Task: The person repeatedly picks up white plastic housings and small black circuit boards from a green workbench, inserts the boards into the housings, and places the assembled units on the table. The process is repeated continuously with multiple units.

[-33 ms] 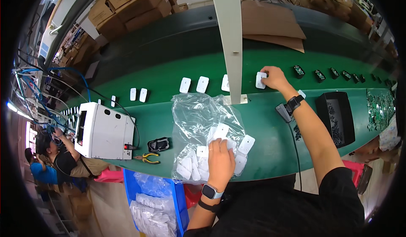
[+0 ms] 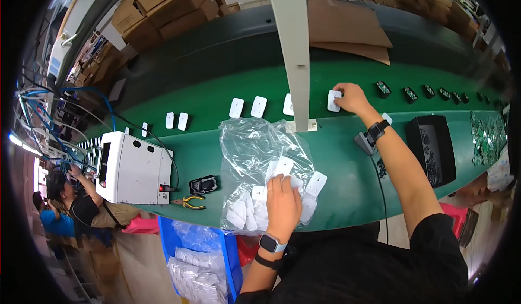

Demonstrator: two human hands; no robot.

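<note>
With bent fingers, my right hand [image 2: 353, 99] grips a white plastic cover [image 2: 332, 102] by its edge, at the green belt. My left hand [image 2: 284, 209] is closed over another white plastic cover [image 2: 283, 166] above a heap of such covers; its thumb is mostly hidden. Loose white covers [image 2: 237, 214] lie heaped on a clear plastic bag [image 2: 244, 144] on the bench. To the left along the belt stand several white covers [image 2: 259, 107], and black housings with green circuit boards [image 2: 383, 89] are lined up to the right.
A grey post [image 2: 293, 49] rises between my hands and the far belt. On the left are a white machine [image 2: 138, 168], a black casing [image 2: 204, 185] and pliers [image 2: 194, 202]. A black bin [image 2: 442, 141] and a cabled scanner-like device [image 2: 365, 143] stand right. A blue crate [image 2: 233, 260] sits below.
</note>
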